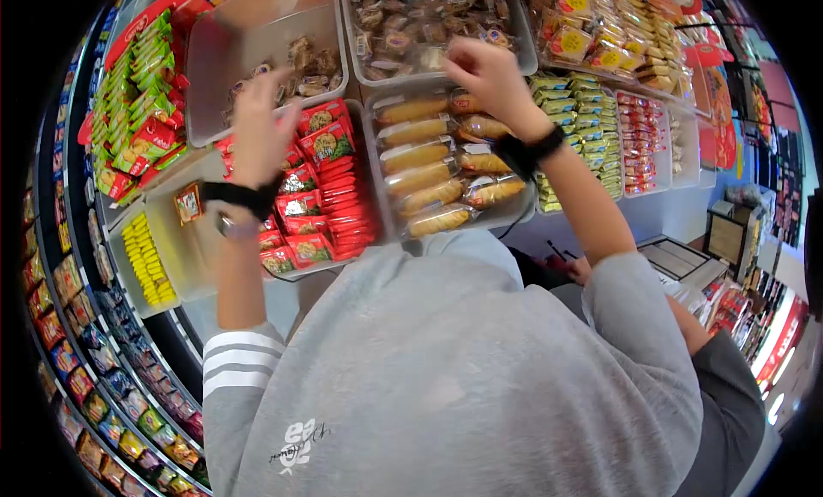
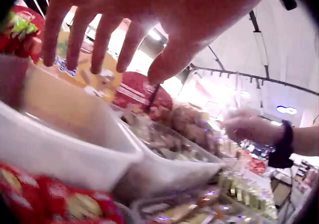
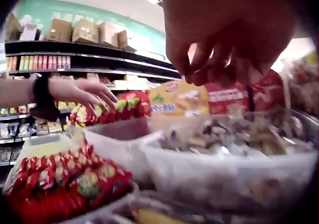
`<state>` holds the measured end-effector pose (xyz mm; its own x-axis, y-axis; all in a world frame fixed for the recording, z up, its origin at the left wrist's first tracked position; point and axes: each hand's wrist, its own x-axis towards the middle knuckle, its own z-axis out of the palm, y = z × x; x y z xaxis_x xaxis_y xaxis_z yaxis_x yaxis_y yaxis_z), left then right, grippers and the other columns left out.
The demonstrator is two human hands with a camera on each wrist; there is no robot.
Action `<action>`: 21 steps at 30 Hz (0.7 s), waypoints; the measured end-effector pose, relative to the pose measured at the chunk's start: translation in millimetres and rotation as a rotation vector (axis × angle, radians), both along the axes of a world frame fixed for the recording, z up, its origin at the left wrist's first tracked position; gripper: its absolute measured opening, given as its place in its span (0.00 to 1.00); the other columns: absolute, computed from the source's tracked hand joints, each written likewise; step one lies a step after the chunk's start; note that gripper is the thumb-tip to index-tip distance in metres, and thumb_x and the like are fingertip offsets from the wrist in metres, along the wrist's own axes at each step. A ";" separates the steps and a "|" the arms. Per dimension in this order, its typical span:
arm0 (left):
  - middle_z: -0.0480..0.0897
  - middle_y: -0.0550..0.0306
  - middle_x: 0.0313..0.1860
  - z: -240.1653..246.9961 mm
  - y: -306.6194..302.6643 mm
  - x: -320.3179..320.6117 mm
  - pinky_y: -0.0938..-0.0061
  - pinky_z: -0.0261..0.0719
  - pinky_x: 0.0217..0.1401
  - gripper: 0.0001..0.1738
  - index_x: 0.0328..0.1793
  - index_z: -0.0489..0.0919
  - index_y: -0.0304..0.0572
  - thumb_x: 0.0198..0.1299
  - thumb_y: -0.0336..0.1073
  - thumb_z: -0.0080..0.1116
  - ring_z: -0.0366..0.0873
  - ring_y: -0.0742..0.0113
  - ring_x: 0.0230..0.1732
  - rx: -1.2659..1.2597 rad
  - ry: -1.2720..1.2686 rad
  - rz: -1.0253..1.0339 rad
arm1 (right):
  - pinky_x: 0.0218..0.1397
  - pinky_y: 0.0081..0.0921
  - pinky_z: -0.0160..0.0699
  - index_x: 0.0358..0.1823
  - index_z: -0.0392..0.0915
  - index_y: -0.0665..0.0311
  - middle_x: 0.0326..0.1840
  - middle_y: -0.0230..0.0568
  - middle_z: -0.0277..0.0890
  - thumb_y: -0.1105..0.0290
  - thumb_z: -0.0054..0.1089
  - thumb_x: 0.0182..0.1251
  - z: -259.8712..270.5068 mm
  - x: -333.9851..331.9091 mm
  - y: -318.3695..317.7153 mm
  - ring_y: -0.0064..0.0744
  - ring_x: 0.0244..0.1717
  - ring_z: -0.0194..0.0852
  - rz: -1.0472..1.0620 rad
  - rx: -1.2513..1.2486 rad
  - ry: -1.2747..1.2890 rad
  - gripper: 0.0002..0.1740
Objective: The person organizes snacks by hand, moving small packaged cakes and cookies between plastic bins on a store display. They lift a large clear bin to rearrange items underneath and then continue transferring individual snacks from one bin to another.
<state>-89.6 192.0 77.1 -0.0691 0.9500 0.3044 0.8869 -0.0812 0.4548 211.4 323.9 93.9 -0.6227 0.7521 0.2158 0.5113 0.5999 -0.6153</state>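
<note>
My left hand (image 1: 260, 132), slightly blurred, is spread above the front of a clear bin (image 1: 210, 77) with a few brown wrapped snacks (image 1: 300, 64). In the left wrist view its fingers point downward with gaps between them, nothing held. My right hand (image 1: 493, 77) hovers over the front edge of a fuller bin of brown wrapped snacks (image 1: 399, 34). Its fingers hang loosely bent in the right wrist view, and no item shows in them. Red snack packs (image 1: 330, 145) fill the bin just below my left hand. Long wrapped rolls (image 1: 420, 158) lie below my right.
Green-and-red packs (image 1: 141, 111) are heaped at the far left, above yellow packets (image 1: 147, 257) in a narrow bin. Green-yellow packets (image 1: 583, 124) and red-white ones (image 1: 643, 145) stand at the right. Stocked shelves (image 1: 86, 351) line the left side.
</note>
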 end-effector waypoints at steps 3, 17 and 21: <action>0.78 0.44 0.52 5.1 -28.3 90.9 0.63 0.68 0.62 0.19 0.54 0.76 0.36 0.55 0.33 0.58 0.73 0.49 0.57 -0.194 -0.379 -0.216 | 0.36 0.34 0.75 0.29 0.78 0.68 0.27 0.48 0.77 0.62 0.62 0.57 -58.4 65.8 -15.9 0.45 0.31 0.78 -0.126 -0.190 -0.175 0.14; 0.70 0.50 0.58 -99.3 -31.6 246.6 0.62 0.70 0.52 0.33 0.61 0.70 0.31 0.47 0.37 0.62 0.68 0.55 0.54 -0.401 0.114 -0.420 | 0.30 0.18 0.73 0.40 0.79 0.65 0.32 0.33 0.77 0.66 0.65 0.60 -89.9 120.6 -42.3 0.20 0.29 0.77 -0.289 -0.130 0.122 0.12; 0.70 0.47 0.58 -108.1 -34.1 246.3 0.61 0.72 0.51 0.33 0.61 0.69 0.30 0.47 0.35 0.61 0.69 0.52 0.52 -0.355 0.083 -0.424 | 0.30 0.17 0.77 0.41 0.79 0.64 0.32 0.30 0.77 0.65 0.63 0.64 -80.9 145.9 -38.7 0.19 0.30 0.78 -0.576 -0.603 0.440 0.11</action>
